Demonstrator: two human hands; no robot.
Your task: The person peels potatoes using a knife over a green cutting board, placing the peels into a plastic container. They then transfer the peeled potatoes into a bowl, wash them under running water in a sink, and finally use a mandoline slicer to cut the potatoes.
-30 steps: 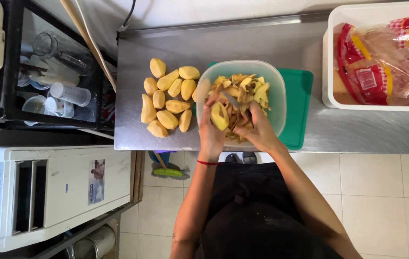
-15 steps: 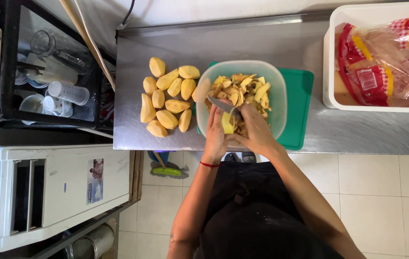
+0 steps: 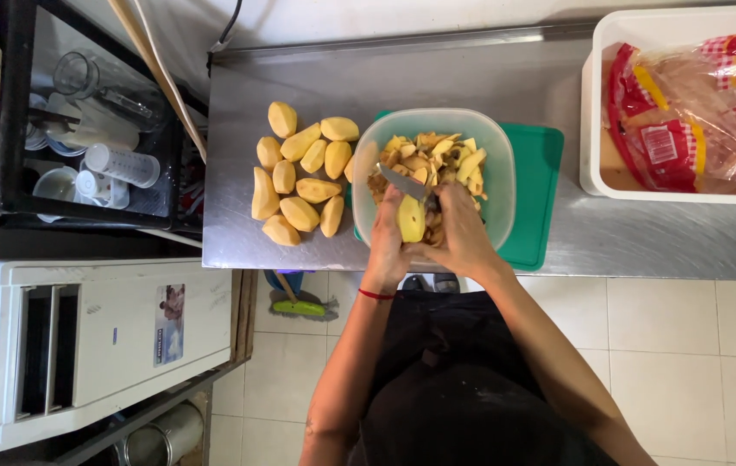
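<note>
Peeling in hand: left hand (image 3: 388, 246) closed around a potato (image 3: 411, 218) over the bowl (image 3: 497, 155); right hand (image 3: 463, 237) grips the knife (image 3: 404, 183). Next cut needs the potato turned.

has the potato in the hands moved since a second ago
Yes. The potato sat lower over the bowl's near rim and has shifted slightly right along it, with the knife at its top.

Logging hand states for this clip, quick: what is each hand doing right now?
Left hand: closed on a peeled potato.
Right hand: closed on a knife, blade against the potato.
</note>
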